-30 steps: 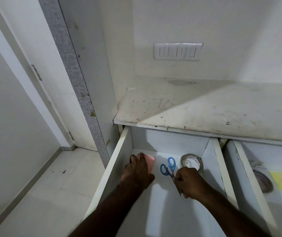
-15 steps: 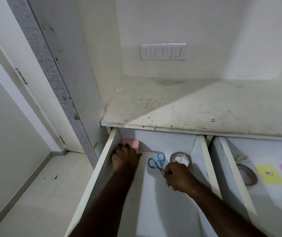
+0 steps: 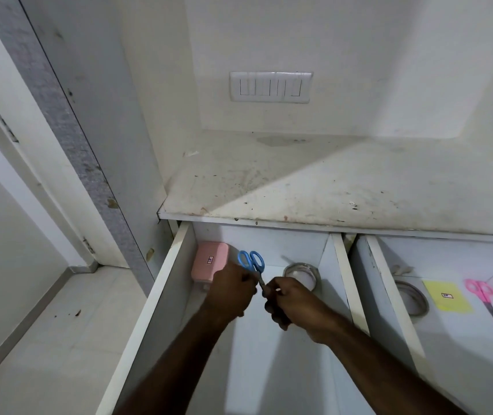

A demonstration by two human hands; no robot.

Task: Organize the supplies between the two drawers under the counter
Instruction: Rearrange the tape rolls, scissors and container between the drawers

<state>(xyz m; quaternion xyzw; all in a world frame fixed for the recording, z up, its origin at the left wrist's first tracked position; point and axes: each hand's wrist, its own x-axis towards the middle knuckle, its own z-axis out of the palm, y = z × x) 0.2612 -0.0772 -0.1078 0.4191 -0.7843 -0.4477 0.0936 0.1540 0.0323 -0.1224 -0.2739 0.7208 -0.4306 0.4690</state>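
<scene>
The left drawer (image 3: 161, 298) is pulled out under the counter. A pink box (image 3: 209, 262) lies at its back left corner, and a tape roll (image 3: 300, 275) sits at the back right. Blue-handled scissors (image 3: 251, 260) are held up between both hands, handles pointing away from me. My right hand (image 3: 294, 305) grips the blades. My left hand (image 3: 230, 292) has its fingers curled on the scissors just below the handles. The blades are hidden by the hands.
The right drawer (image 3: 389, 298) is also open. It holds a second tape roll (image 3: 412, 298), a yellow sticky pad (image 3: 447, 296) and pink scissors (image 3: 483, 298). A stained counter (image 3: 329, 187) overhangs both drawers. A door and tiled floor lie to the left.
My left hand let go of the pink box, left it at the drawer's back left corner, and came over to the blue scissors. My right hand lifted the scissors slightly.
</scene>
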